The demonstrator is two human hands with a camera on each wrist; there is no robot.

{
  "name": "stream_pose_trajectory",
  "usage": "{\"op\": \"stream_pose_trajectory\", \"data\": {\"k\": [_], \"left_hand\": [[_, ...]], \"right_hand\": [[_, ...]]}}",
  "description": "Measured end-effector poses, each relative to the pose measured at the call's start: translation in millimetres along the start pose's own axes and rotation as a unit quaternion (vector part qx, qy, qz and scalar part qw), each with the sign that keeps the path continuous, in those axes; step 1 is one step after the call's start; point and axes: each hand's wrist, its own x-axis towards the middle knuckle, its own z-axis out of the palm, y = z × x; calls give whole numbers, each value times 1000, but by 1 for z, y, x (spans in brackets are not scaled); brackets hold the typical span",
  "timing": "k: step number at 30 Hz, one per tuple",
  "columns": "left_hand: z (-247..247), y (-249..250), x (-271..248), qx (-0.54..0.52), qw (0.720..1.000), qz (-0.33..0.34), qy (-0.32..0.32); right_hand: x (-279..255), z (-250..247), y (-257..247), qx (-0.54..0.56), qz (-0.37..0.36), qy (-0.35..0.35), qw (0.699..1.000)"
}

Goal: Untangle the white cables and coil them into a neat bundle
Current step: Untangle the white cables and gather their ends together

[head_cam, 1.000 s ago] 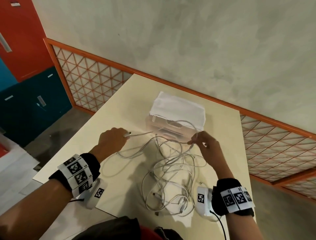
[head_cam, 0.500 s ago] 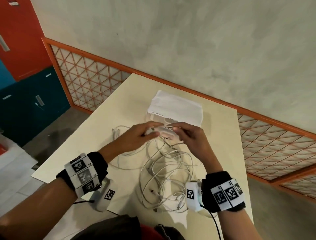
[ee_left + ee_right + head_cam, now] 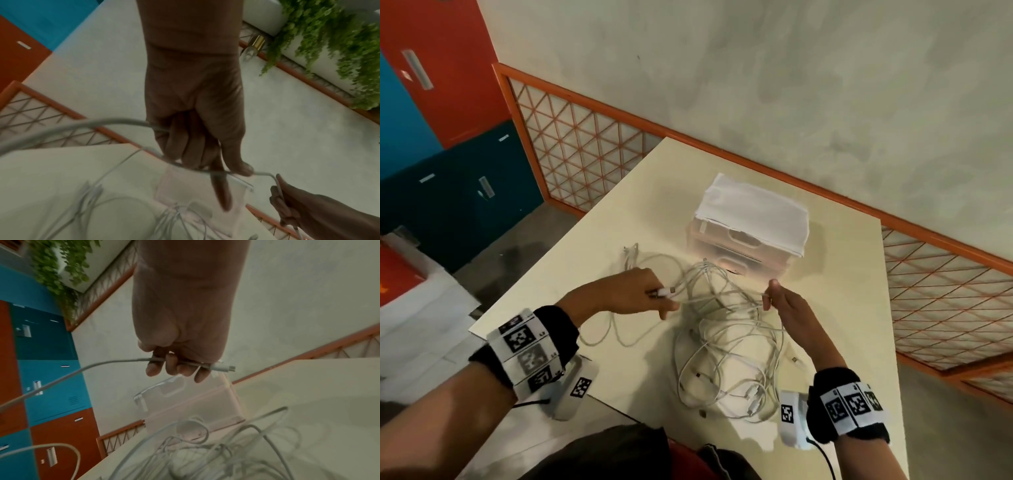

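A tangle of white cables (image 3: pixel 726 346) lies on the cream table (image 3: pixel 654 192) between my hands. My left hand (image 3: pixel 659 296) grips one strand, and a white plug (image 3: pixel 666 292) shows at its fingers. In the left wrist view the left hand (image 3: pixel 232 170) has its fingers curled round that strand (image 3: pixel 115 121), which runs on to the right hand (image 3: pixel 285 203). My right hand (image 3: pixel 768 298) holds the cable just short of its end. The right wrist view shows the right hand (image 3: pixel 174 366) curled round it, with the connector (image 3: pixel 223 368) sticking out.
A clear plastic drawer box (image 3: pixel 736 253) with a folded white cloth (image 3: pixel 753 212) on top stands just behind the tangle. Two loose cable ends (image 3: pixel 630 253) lie to the left. An orange lattice rail (image 3: pixel 585 144) and a wall border the table's far side.
Half a second ago both hands met close together at the box front. They have since drawn apart and toward me, stretching a strand between them above the tangle.
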Motion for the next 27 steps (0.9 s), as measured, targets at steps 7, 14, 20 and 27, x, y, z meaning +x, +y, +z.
{"op": "stream_pose_trajectory", "data": {"k": [7, 14, 20, 27], "left_hand": [[5, -24, -28, -203, 967, -148, 52], [-30, -58, -53, -418, 878, -226, 57], [-49, -87, -65, -443, 866, -220, 71], [-69, -116, -70, -420, 871, -234, 97]], "right_hand": [[21, 11, 36, -227, 77, -40, 970], [76, 84, -22, -166, -82, -23, 982], [123, 175, -72, -124, -104, -86, 983], [149, 224, -105, -46, 45, -126, 990]]}}
